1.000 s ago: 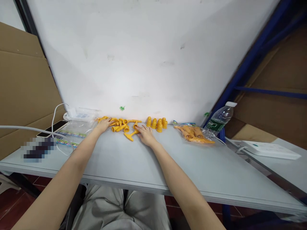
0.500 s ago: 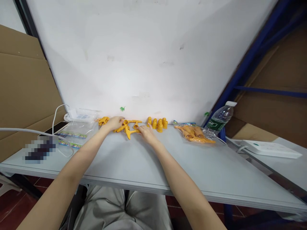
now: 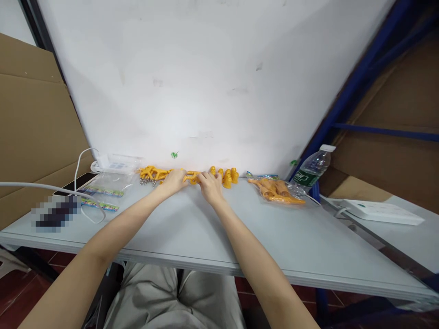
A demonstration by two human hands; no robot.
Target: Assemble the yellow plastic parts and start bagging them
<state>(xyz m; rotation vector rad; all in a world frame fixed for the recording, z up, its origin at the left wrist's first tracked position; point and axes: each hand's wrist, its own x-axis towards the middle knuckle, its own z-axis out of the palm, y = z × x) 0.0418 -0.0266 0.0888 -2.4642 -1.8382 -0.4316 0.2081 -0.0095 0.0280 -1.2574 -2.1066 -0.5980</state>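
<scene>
Orange-yellow plastic toy parts (image 3: 192,177) lie at the back of the table, between my two hands. My left hand (image 3: 174,181) is closed over the left end of these parts; its fingertips are partly hidden. From the right, my right hand (image 3: 210,186) grips the same group with bent fingers. Left of my left hand is a pile of branching orange-yellow parts (image 3: 152,173), with small silvery metal pieces (image 3: 147,182) in front of it. Several upright orange-yellow cup-like figures (image 3: 227,178) stand just right of my right hand.
A clear bag of orange-yellow parts (image 3: 276,189) lies on the right, beside a leaning water bottle (image 3: 313,169). Clear packets (image 3: 113,180), a phone (image 3: 77,184) and a white cable (image 3: 44,186) occupy the left. A white board (image 3: 212,91) rises behind the table (image 3: 192,228).
My left hand has moved right, closer to my right hand. The orange-yellow parts between them have been pushed back and together; the piece that pointed toward me no longer sticks out.
</scene>
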